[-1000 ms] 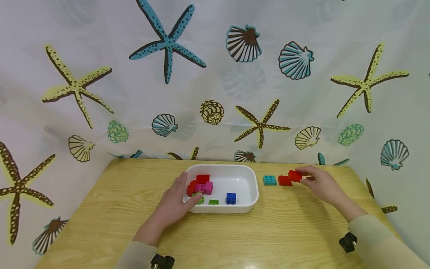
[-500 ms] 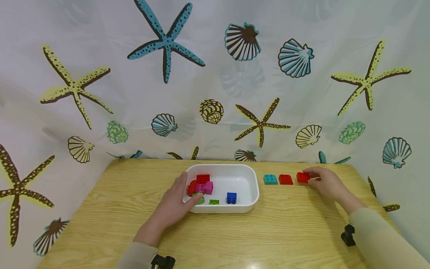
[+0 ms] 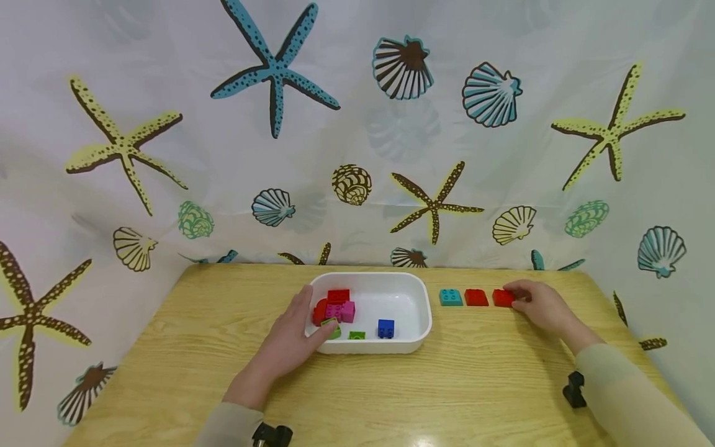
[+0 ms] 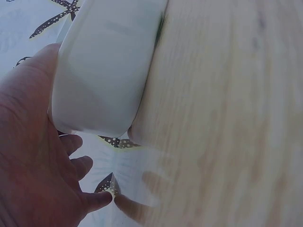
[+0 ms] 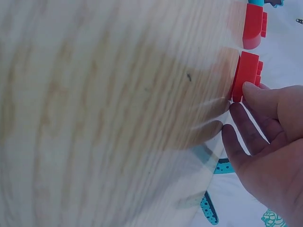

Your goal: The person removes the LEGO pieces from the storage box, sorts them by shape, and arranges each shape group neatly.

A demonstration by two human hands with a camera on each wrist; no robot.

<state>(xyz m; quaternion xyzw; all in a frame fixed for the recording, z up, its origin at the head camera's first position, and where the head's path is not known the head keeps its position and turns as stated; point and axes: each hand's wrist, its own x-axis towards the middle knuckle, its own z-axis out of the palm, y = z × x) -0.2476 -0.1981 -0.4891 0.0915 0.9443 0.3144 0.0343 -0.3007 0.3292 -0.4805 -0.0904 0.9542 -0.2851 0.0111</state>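
Note:
My right hand (image 3: 540,306) pinches a red toy building brick (image 3: 503,298) at its right end, low on the wooden table. In the right wrist view the thumb lies against this red brick (image 5: 246,75) while the other fingers spread below. To its left sit another red brick (image 3: 476,297) and a teal brick (image 3: 450,297), in a row with small gaps. My left hand (image 3: 286,333) rests on the left end of a white tray (image 3: 391,347), thumb over the front rim and fingers extended along the side. The left wrist view shows the tray's outer wall (image 4: 102,71) beside the thumb.
Inside the tray lie a blue brick (image 3: 386,329), pink bricks (image 3: 341,311), a red brick (image 3: 338,297), a round-edged red piece (image 3: 319,312) and green pieces (image 3: 357,335). A patterned curtain (image 3: 346,242) hangs along the table's back edge.
The right hand has moved the red brick rightward, from above the other red brick down to a spot beside it, at the row's right end. The left hand stays at the tray.

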